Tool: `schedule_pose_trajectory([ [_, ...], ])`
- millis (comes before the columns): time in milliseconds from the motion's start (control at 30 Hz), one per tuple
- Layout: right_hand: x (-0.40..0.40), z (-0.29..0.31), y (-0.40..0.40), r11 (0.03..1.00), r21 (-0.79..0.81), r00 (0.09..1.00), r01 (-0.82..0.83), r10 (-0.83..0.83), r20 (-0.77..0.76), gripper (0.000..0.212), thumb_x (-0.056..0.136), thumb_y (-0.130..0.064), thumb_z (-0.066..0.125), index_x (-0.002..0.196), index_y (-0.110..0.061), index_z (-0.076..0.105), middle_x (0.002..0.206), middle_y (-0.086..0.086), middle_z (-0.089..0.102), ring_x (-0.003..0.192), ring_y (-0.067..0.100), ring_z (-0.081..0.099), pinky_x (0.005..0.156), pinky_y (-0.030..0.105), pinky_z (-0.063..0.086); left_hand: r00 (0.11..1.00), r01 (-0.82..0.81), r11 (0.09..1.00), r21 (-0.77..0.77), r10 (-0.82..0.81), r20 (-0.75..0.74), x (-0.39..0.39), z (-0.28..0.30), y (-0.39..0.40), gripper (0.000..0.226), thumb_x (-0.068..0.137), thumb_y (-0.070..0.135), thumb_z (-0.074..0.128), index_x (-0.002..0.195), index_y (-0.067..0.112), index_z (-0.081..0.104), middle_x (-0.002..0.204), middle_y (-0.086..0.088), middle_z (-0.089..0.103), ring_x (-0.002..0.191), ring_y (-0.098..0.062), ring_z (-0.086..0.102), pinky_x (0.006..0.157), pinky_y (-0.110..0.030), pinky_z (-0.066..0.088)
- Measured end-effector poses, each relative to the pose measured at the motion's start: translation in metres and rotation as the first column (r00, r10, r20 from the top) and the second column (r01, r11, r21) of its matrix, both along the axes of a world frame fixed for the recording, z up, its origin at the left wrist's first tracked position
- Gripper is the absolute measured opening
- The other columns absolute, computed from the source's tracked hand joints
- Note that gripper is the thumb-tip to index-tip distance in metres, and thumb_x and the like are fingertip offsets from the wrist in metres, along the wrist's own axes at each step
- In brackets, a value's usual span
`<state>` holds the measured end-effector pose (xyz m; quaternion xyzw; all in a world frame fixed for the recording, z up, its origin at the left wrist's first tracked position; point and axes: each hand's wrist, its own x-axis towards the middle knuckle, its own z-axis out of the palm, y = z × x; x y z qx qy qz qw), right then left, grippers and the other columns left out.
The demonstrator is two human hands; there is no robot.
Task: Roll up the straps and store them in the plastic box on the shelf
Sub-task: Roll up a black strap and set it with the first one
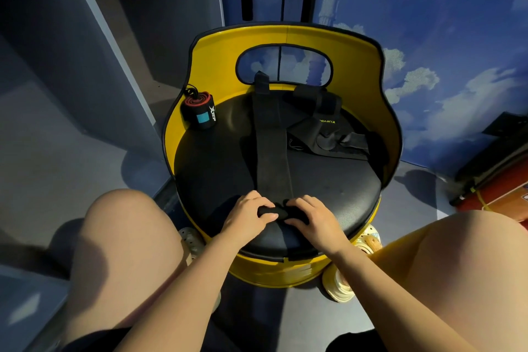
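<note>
On the black round seat (328, 180) of a yellow barrel chair (371, 88), a left hand (247, 216) and right hand (313, 217) curl their fingers around the rolled near end of a long black strap (271, 151). A finished roll (198, 111) stands at the seat's far left; more black straps (328, 134) lie heaped at the far right.

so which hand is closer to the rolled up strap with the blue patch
Left. The left hand lies below the rolled strap, on the black strap being rolled; the right hand grips the same roll farther right.
</note>
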<state>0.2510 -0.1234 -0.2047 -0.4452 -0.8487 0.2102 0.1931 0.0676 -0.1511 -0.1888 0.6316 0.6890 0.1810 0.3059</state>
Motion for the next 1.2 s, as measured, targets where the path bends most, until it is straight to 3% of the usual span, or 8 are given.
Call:
schedule_pose_trajectory([
  [267, -0.001, 0.010, 0.009, 0.970, -0.244, 0.999, 0.023, -0.033, -0.041, 0.031, 0.087, -0.031, 0.065, 0.110, -0.011, 0.062, 0.098, -0.003, 0.052, 0.099, 0.018, 0.055, 0.078, 0.014, 0.034, 0.993, -0.068, 0.995, -0.076, 0.075, 0.091, 0.000, -0.001, -0.001, 0.016, 0.090, 0.036, 0.056, 0.101, 0.025, 0.060, 0.108, 0.007, 0.051, 0.106, -0.015, 0.050, 0.081, -0.027, 0.041],
  [400, -0.003, 0.008, 0.012, 0.955, -0.291, 0.998, 0.060, -0.068, -0.018, 0.029, 0.087, -0.030, 0.065, 0.108, -0.012, 0.063, 0.097, -0.003, 0.051, 0.102, 0.021, 0.055, 0.075, 0.014, 0.030, 0.960, -0.207, 0.978, -0.022, 0.207, 0.186, 0.003, -0.006, -0.003, 0.018, 0.088, 0.031, 0.061, 0.098, 0.017, 0.066, 0.127, 0.002, 0.045, 0.122, -0.012, 0.042, 0.090, -0.019, 0.031],
  [567, -0.006, 0.004, 0.011, 0.931, -0.337, 0.987, 0.142, -0.159, -0.022, 0.031, 0.088, -0.030, 0.064, 0.114, -0.012, 0.063, 0.132, 0.003, 0.045, 0.124, 0.018, 0.044, 0.092, 0.013, 0.026, 0.940, -0.219, 0.974, -0.062, 0.227, 0.253, 0.006, -0.004, -0.002, 0.021, 0.091, 0.030, 0.057, 0.106, 0.018, 0.065, 0.146, -0.001, 0.041, 0.133, -0.018, 0.038, 0.093, -0.019, 0.026],
  [767, -0.013, 0.003, 0.015, 0.888, -0.412, 0.966, 0.202, -0.251, -0.068, 0.032, 0.091, -0.029, 0.060, 0.114, -0.007, 0.063, 0.126, 0.005, 0.044, 0.120, 0.017, 0.045, 0.090, 0.011, 0.025, 0.966, -0.164, 0.982, -0.097, 0.180, 0.184, 0.009, -0.007, 0.000, 0.030, 0.096, 0.031, 0.047, 0.125, 0.025, 0.052, 0.147, -0.005, 0.035, 0.134, -0.020, 0.035, 0.101, -0.021, 0.029],
  [1000, -0.019, 0.004, 0.024, 0.846, -0.452, 0.936, 0.283, -0.346, -0.063, 0.032, 0.088, -0.031, 0.063, 0.108, -0.006, 0.066, 0.110, 0.003, 0.045, 0.105, 0.014, 0.048, 0.081, 0.011, 0.029, 0.988, -0.020, 0.994, 0.112, 0.036, -0.147, 0.010, -0.006, -0.003, 0.042, 0.089, 0.025, 0.060, 0.129, 0.029, 0.046, 0.137, 0.010, 0.035, 0.128, -0.016, 0.032, 0.098, -0.029, 0.038],
  [1200, -0.018, 0.002, 0.022, 0.900, -0.343, 0.936, 0.268, -0.328, -0.129, 0.024, 0.086, -0.031, 0.065, 0.103, -0.015, 0.061, 0.099, -0.001, 0.046, 0.095, 0.015, 0.049, 0.075, 0.016, 0.031, 0.992, -0.019, 0.994, 0.106, 0.032, -0.124, 0.007, -0.006, 0.003, 0.040, 0.091, 0.020, 0.057, 0.130, 0.024, 0.048, 0.133, 0.007, 0.039, 0.125, -0.014, 0.037, 0.097, -0.027, 0.040],
])
